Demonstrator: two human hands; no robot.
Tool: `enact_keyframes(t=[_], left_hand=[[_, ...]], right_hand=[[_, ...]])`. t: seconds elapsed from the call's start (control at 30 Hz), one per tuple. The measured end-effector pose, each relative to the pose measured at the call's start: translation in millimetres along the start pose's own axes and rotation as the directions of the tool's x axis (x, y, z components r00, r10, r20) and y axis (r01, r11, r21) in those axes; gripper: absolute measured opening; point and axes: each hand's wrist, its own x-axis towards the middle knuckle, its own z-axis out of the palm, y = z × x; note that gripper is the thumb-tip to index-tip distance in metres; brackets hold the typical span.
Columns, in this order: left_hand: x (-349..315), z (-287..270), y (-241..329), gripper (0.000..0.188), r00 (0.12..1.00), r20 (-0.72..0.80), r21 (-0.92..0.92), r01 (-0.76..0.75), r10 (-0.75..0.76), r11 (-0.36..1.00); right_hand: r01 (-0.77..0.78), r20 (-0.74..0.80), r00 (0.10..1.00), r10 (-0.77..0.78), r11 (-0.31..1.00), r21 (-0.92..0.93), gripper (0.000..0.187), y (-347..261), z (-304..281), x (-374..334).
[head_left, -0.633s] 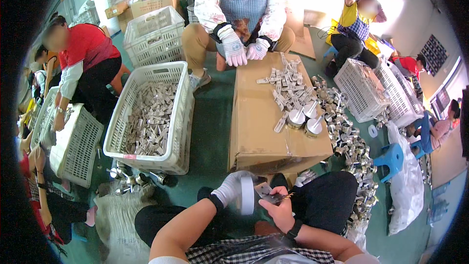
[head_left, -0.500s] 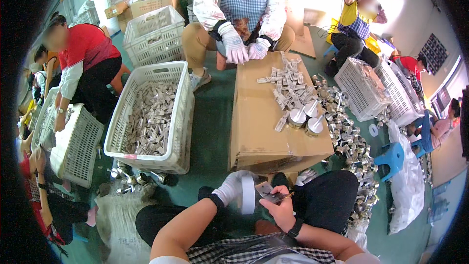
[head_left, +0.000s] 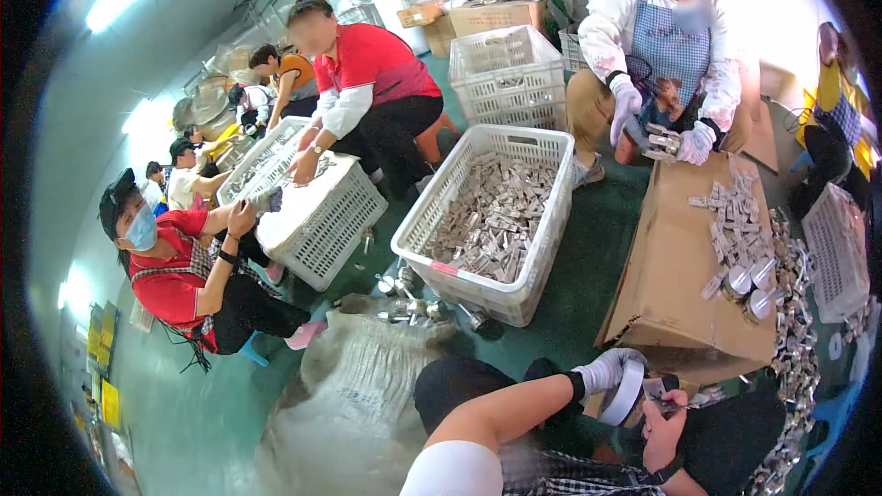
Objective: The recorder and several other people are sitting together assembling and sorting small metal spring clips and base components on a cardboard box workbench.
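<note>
My left hand (head_left: 604, 371), in a pale knit glove, grips a white ring-shaped piece (head_left: 627, 391) that looks like a roll of tape. Close beside it, my bare right hand (head_left: 663, 432) is closed on a small flat grey metal part (head_left: 653, 389), pinched between thumb and fingers. Both hands are low at the right, over my lap, just in front of a cardboard box (head_left: 675, 257). On that box lie a heap of small grey metal clips (head_left: 735, 211) and several round metal pieces with white tops and stems (head_left: 738, 282).
A white crate (head_left: 528, 298) full of grey metal parts stands left of the box. A pale woven sack (head_left: 367, 349) lies nearer me. Many shiny metal fittings (head_left: 797, 349) cover the floor at right. Across the box sits a gloved co-worker (head_left: 675, 46); others work at left.
The view has swung left, so the box and my hands appear farther right. The co-worker across has lifted some metal clips in gloved hands. My hands keep their holds.
</note>
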Motion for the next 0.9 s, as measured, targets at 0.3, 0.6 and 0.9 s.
enact_keyframes(t=[0.3, 0.6, 0.9], left_hand=[[1.0, 4.7, 3.8, 0.017, 0.996, 0.089, 0.189, -0.041, 0.024, 0.981], [-15.4, -12.8, 9.6, 0.022, 0.997, 0.040, 0.449, -0.071, 0.060, 0.891], [-17.4, -1.1, 24.1, 0.025, 0.971, -0.098, -0.114, 0.208, -0.220, 0.971]], right_hand=[[0.024, -0.026, 0.999, -0.026, 0.998, -0.054, 0.035, 7.6, -5.8, 7.3], [0.228, 0.045, 0.973, -0.225, 0.928, -0.296, 0.036, 16.1, -4.7, 15.2], [0.192, -0.007, 0.980, -0.201, 0.945, -0.265, 0.041, 6.5, -2.2, 9.1]])
